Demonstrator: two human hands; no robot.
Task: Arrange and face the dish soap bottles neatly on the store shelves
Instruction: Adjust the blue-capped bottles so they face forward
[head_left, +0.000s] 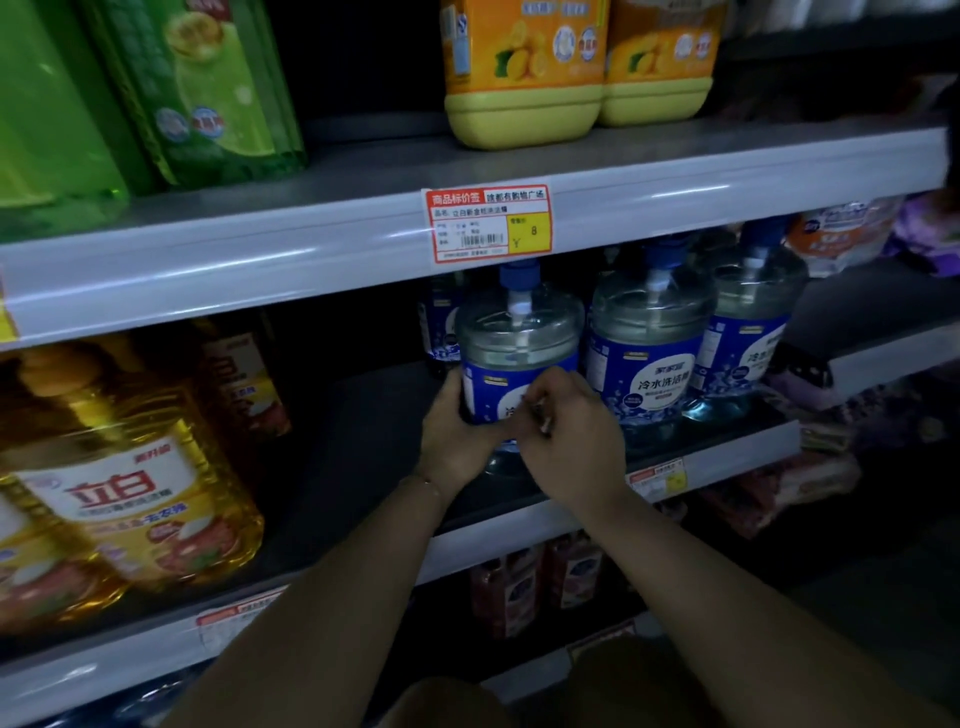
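The left hand (457, 436) is wrapping its fingers round the left side of a clear blue-labelled pump bottle (514, 338), while the right hand (571, 441) is curling its fingers against the label (blur is hiding whether they are pinching it). The bottle is standing upright on the middle shelf (363, 457), just left of two matching bottles (644, 364).

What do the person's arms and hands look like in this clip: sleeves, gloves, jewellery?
No sleeves come into view on either side, and neither the left hand nor the right hand wears a glove. A thin bracelet circles the left wrist. The light is too dim to tell whether the fingers carry any rings.
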